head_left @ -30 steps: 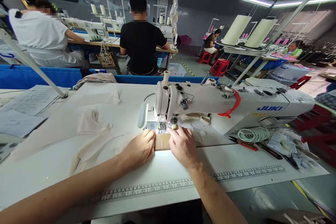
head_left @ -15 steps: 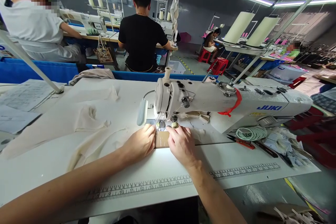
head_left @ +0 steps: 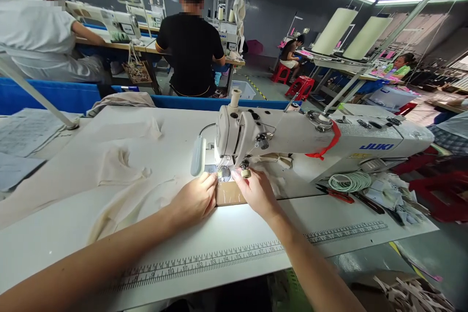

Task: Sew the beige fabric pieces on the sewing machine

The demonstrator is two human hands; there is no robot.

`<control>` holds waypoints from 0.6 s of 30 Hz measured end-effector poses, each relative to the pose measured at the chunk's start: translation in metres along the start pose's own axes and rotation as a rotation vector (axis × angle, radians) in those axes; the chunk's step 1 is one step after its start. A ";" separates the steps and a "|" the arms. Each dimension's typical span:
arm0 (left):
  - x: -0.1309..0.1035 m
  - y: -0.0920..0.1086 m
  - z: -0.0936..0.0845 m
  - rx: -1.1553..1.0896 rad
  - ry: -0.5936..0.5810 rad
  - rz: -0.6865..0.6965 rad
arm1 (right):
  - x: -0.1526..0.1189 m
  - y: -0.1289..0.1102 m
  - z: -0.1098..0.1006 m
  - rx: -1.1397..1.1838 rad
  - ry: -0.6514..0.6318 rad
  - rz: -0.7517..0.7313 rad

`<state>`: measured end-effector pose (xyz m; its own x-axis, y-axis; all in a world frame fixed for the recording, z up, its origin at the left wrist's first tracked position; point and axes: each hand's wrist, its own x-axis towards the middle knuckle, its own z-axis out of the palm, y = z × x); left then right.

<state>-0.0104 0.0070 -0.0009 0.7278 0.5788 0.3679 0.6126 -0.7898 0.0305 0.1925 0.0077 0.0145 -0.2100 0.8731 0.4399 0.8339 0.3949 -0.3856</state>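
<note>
A white JUKI sewing machine (head_left: pixel 288 131) stands on the table, its lamp lighting the needle area. My left hand (head_left: pixel 195 197) is closed, fingertips pinched at the left of the presser foot, where thin cream fabric (head_left: pixel 161 195) runs up to it. Right of the foot, my right hand (head_left: pixel 258 194) has its thumb and forefinger together under the machine head; what they pinch is too small to make out. Between the hands lies a brown plate (head_left: pixel 230 194) with pale thread bits on it. A clear round guard (head_left: pixel 224 173) hides part of the needle area.
More cream fabric (head_left: pixel 119 163) lies left, beyond it paper sheets (head_left: pixel 25 129). Right of the machine are red-handled snips (head_left: pixel 338 195), a coil of pale green cord (head_left: pixel 350 182) and cloth scraps (head_left: pixel 391 195). A printed ruler (head_left: pixel 204 264) runs along the front. Co-workers sit at machines beyond.
My right hand has shifted slightly right and turned, showing its thumb by the presser foot. My left hand stays nearly in place. The camera view has shifted slightly.
</note>
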 end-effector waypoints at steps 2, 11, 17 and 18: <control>0.001 0.000 -0.001 0.006 -0.012 -0.002 | 0.006 0.005 0.002 0.040 0.007 0.017; 0.003 0.004 -0.008 0.127 -0.077 0.029 | 0.007 0.014 0.010 0.084 0.015 0.027; 0.004 0.000 -0.003 0.119 -0.026 0.034 | -0.001 0.007 0.006 0.091 0.016 0.013; 0.005 -0.001 -0.002 0.105 -0.008 0.032 | -0.002 0.006 0.006 0.098 0.013 0.006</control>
<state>-0.0084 0.0101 0.0029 0.7500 0.5553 0.3595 0.6173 -0.7828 -0.0786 0.1952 0.0105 0.0066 -0.1981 0.8722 0.4473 0.7812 0.4160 -0.4654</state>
